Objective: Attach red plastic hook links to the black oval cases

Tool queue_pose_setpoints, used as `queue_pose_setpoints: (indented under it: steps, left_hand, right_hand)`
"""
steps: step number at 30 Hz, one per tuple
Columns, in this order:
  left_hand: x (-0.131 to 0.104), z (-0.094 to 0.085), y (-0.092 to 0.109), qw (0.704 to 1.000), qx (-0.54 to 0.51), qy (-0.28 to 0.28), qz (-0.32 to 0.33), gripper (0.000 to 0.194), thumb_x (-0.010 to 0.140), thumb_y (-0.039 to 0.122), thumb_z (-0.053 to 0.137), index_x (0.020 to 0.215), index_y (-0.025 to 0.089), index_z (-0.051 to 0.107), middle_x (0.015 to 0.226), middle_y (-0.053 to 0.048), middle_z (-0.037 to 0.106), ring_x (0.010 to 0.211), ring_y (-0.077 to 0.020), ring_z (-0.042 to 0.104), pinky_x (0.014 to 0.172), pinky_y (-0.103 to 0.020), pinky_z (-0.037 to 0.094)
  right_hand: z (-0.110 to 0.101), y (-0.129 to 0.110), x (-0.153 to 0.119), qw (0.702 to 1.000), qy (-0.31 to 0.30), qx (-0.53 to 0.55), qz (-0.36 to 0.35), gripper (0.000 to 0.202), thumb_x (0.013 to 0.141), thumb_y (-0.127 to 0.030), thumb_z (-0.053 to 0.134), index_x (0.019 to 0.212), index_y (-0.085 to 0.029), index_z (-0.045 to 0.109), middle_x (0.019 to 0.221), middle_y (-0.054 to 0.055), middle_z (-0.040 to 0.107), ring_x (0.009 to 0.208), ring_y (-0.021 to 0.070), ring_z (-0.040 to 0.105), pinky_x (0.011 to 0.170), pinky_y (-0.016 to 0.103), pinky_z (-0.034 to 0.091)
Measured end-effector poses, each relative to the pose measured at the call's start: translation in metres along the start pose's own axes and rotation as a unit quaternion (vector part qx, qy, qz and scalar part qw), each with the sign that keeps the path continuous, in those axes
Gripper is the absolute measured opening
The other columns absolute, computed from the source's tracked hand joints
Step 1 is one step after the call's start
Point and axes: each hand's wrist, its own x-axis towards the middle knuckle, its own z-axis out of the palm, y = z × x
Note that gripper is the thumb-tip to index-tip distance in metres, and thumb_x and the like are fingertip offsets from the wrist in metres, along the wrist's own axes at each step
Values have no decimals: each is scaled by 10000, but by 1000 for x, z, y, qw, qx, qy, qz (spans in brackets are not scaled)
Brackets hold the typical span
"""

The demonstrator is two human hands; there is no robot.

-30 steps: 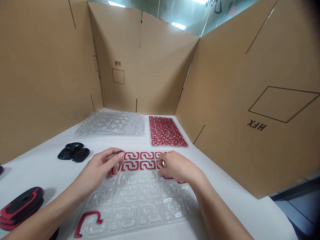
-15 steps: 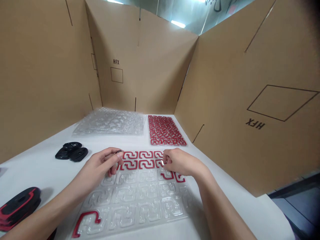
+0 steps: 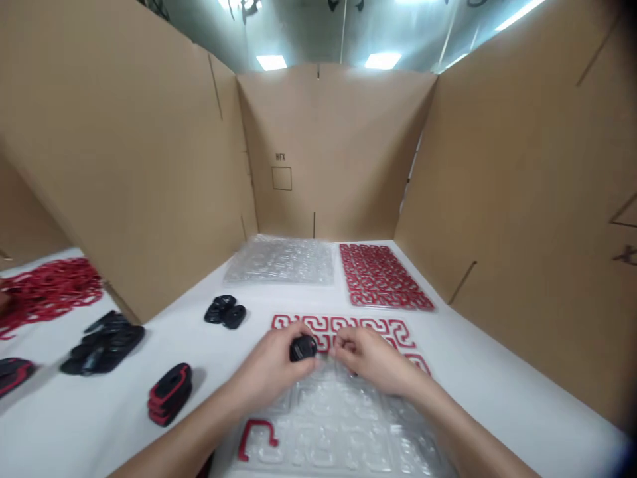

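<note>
My left hand (image 3: pixel 271 362) grips a small black oval part (image 3: pixel 302 348) between thumb and fingers, above a clear plastic tray (image 3: pixel 323 405). Close beside it on the right, my right hand (image 3: pixel 371 355) has its fingers pinched together over the tray; what they hold, if anything, is hidden. Red hook-shaped pieces (image 3: pixel 343 323) fill the tray's far rows. A single red hook piece (image 3: pixel 256 428) lies in the near left pocket, and the other near pockets show bare plastic. My hands cover part of the middle rows.
A full tray of red pieces (image 3: pixel 385 275) and a stack of clear trays (image 3: pixel 283 261) lie behind. To the left are black parts (image 3: pixel 225 312), a red-and-black stack (image 3: pixel 170 393), another black pile (image 3: pixel 102 345) and a red heap (image 3: pixel 54 289). Cardboard walls (image 3: pixel 338 146) enclose the white table.
The view has tilted up and turned left, bringing the red heap into sight. My hands have come closer together, and the black part in my left hand now shows clearly.
</note>
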Motion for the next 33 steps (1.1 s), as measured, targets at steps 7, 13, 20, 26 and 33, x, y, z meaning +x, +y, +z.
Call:
queue_pose_setpoints:
  steps: [7, 13, 20, 26, 33]
  left_hand:
    - [0, -6, 9, 998, 62, -10, -1, 201, 724, 311, 687, 908, 238, 653, 842, 4, 708, 801, -202, 639, 690, -264, 441]
    - [1, -19, 15, 993, 102, 51, 0, 285, 850, 408, 567, 1064, 228, 620, 971, -70, 709, 934, -243, 631, 814, -319, 449]
    - [23, -103, 7, 925, 343, 118, -116, 307, 862, 411, 548, 1108, 258, 652, 1102, -67, 689, 1032, -241, 625, 858, -300, 442]
    - [43, -124, -39, 880, 404, 85, -237, 237, 808, 298, 638, 998, 168, 695, 962, -153, 721, 937, -307, 670, 762, -366, 494]
    - [57, -117, -64, 868, 419, 34, -264, 317, 913, 334, 575, 1190, 180, 576, 1207, -83, 603, 1011, -212, 619, 853, -423, 534]
  right_hand:
    - [6, -8, -4, 995, 3, -102, -13, 140, 835, -261, 539, 717, -200, 581, 619, -16, 604, 570, 144, 524, 530, 236, 298]
    - [18, -19, -5, 991, 87, -81, -69, 147, 914, -254, 441, 878, -231, 581, 724, 0, 640, 674, 178, 596, 628, 257, 381]
    - [24, -15, -4, 986, 96, -92, -98, 218, 933, -229, 416, 894, -226, 631, 794, 21, 665, 752, 194, 624, 698, 284, 407]
    - [23, -17, -5, 986, 83, -91, -110, 206, 918, -194, 436, 873, -220, 635, 832, 24, 676, 793, 192, 629, 722, 278, 415]
    - [23, -16, -4, 985, 74, -108, -109, 216, 920, -198, 432, 861, -210, 639, 827, 37, 676, 781, 198, 627, 721, 280, 421]
